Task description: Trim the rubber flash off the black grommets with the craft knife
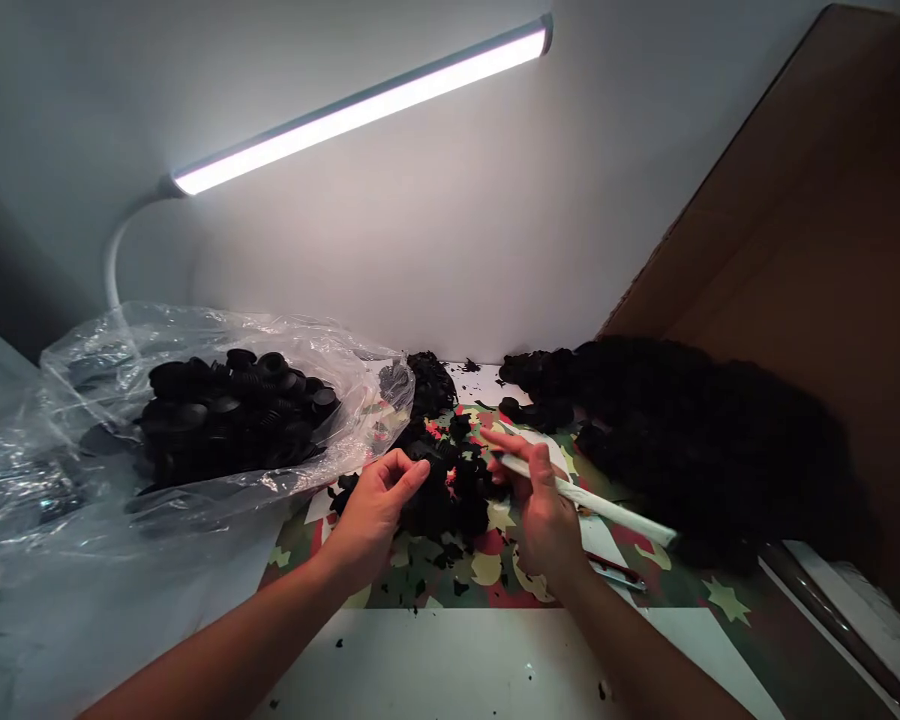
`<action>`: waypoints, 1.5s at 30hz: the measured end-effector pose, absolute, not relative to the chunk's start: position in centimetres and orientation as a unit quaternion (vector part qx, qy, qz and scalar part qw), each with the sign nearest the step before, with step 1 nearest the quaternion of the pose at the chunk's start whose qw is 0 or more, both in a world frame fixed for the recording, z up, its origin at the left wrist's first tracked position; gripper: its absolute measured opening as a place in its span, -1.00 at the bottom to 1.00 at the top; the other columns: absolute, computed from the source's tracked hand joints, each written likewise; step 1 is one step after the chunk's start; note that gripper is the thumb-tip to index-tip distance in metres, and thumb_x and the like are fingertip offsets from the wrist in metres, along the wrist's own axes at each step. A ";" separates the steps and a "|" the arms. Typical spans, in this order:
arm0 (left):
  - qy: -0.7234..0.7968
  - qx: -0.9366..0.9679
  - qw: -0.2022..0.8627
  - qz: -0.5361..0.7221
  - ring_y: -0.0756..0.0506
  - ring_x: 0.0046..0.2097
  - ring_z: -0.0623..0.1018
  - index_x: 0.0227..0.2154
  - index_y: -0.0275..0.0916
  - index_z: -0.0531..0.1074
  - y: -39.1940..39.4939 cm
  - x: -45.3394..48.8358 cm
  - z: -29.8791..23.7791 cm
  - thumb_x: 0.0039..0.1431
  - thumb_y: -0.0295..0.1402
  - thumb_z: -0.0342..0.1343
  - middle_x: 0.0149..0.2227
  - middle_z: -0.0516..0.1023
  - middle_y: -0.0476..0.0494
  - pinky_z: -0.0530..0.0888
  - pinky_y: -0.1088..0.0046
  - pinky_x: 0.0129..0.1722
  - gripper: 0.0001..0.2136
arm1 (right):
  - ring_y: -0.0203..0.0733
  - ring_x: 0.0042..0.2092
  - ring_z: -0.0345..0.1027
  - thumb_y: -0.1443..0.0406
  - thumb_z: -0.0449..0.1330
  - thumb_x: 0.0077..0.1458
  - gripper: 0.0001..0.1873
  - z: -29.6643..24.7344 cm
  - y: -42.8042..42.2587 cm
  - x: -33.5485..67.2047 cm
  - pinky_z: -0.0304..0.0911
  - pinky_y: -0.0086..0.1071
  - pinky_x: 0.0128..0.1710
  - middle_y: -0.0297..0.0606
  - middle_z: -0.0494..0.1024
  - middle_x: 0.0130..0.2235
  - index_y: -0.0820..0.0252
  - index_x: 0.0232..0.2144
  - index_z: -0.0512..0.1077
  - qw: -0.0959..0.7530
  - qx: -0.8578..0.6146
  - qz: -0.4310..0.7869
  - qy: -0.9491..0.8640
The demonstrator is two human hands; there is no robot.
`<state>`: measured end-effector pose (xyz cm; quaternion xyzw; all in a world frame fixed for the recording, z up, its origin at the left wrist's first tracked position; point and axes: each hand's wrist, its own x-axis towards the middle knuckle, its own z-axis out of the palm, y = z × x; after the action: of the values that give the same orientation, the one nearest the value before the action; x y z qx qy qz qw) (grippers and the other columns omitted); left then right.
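So, quick look at my feed. My left hand has thumb and fingers curled in, pinching a black piece at the left edge of the small heap in the middle of the camo mat. My right hand grips a white tool like a pen, tip pointing left toward that piece and handle running off to the right. I can't make out the tip itself.

The piece looks like molded rubber, going by the ribbed round ones in the clear bag to the left. My guess is it's light, a bit squishy and not fragile. It's matte, so it's probably grippy rather than slick. I'd hold it by the rim or the thick body between thumb and two fingers, clear of the side the tool works on. Squeeze too hard and it may flex away from the tip.

A big dark pile of what seems to be scraps sits right and far. A red-handled tool lies on the mat just right of my right wrist. A lamp glows above, and cardboard stands on the right.
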<state>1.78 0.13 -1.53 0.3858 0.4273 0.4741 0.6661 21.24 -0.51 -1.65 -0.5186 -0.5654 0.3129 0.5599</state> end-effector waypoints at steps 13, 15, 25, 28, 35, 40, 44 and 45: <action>0.447 0.495 0.504 0.549 -0.02 -0.35 0.27 -0.53 -0.25 0.24 -0.1 2.9 -3.7 0.16 -0.04 0.26 -0.35 0.31 -0.03 0.25 0.50 -0.35 -0.57 | -0.06 -0.07 0.47 0.13 0.19 0.22 -0.71 -1.5 -1.8 19.0 0.32 -0.25 -0.09 -0.16 0.60 -0.03 0.15 -0.48 0.37 0.501 -0.500 0.381 -0.595; 0.452 0.506 0.490 0.548 -0.01 -0.39 0.21 -0.52 -0.24 0.23 -0.2 3.0 -3.8 0.18 -0.06 0.25 -0.41 0.21 0.02 0.21 0.51 -0.40 -0.58 | -0.06 -0.08 0.47 0.12 0.19 0.23 -0.71 -1.5 -1.7 19.0 0.31 -0.26 -0.11 -0.17 0.61 -0.05 0.15 -0.47 0.39 0.496 -0.505 0.383 -0.593; 0.449 0.481 0.512 0.552 0.00 -0.37 0.30 -0.32 -0.23 0.35 -0.5 3.7 -4.1 0.14 -0.10 0.31 -0.39 0.30 0.04 0.29 0.55 -0.38 -0.67 | -0.10 -0.17 0.48 0.14 0.21 0.20 -0.71 -1.1 -1.7 18.8 0.31 -0.30 -0.17 -0.18 0.64 -0.11 0.16 -0.51 0.44 0.507 -0.510 0.377 -0.584; 0.440 0.480 0.534 0.539 0.01 -0.40 0.28 -0.39 -0.25 0.34 -0.8 3.8 -4.0 0.14 -0.09 0.30 -0.43 0.29 0.04 0.28 0.54 -0.41 -0.65 | -0.14 -0.25 0.46 0.14 0.20 0.21 -0.71 -1.2 -1.7 18.8 0.32 -0.32 -0.22 -0.18 0.64 -0.13 0.15 -0.50 0.45 0.512 -0.506 0.369 -0.588; 0.432 0.485 0.532 0.544 -0.03 -0.37 0.27 -0.47 -0.25 0.37 -0.7 3.9 -3.2 0.05 -0.04 0.35 -0.44 0.28 0.01 0.26 0.51 -0.37 -0.61 | -0.13 -0.23 0.46 0.18 0.15 0.24 -0.75 -1.6 -1.8 18.3 0.31 -0.31 -0.20 -0.21 0.62 -0.22 0.12 -0.46 0.41 0.525 -0.508 0.296 -0.616; 0.357 0.444 0.628 0.530 -0.02 -0.36 0.25 -0.49 -0.26 0.38 -0.6 3.3 -3.0 0.02 -0.01 0.38 -0.40 0.23 -0.01 0.27 0.51 -0.37 -0.57 | -0.14 -0.32 0.41 0.23 0.13 0.22 -0.81 -2.4 0.9 20.7 0.23 -0.33 -0.29 -0.27 0.59 -0.34 0.12 -0.42 0.43 0.483 -0.580 0.231 -0.614; 0.308 0.381 0.707 0.510 0.00 -0.39 0.29 -0.39 -0.24 0.43 -0.7 2.8 -2.5 0.05 -0.03 0.38 -0.42 0.30 -0.02 0.33 0.51 -0.35 -0.62 | -0.16 -0.41 0.32 0.25 0.18 0.13 -0.80 -2.6 2.8 23.7 0.12 -0.34 -0.39 -0.30 0.52 -0.48 0.14 -0.52 0.43 0.467 -0.611 0.230 -0.596; 0.311 0.366 0.714 0.510 0.00 -0.39 0.31 -0.37 -0.24 0.44 -0.7 2.7 -2.4 0.06 -0.05 0.39 -0.42 0.33 -0.03 0.35 0.51 -0.34 -0.63 | -0.16 -0.40 0.32 0.24 0.19 0.13 -0.80 -2.5 3.0 24.1 0.12 -0.34 -0.38 -0.31 0.53 -0.46 0.14 -0.51 0.43 0.468 -0.607 0.233 -0.598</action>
<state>2.70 -0.70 -2.37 0.3660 0.3109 0.5101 0.7136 24.06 2.95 -2.50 -0.6071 -0.5981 0.2334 0.4683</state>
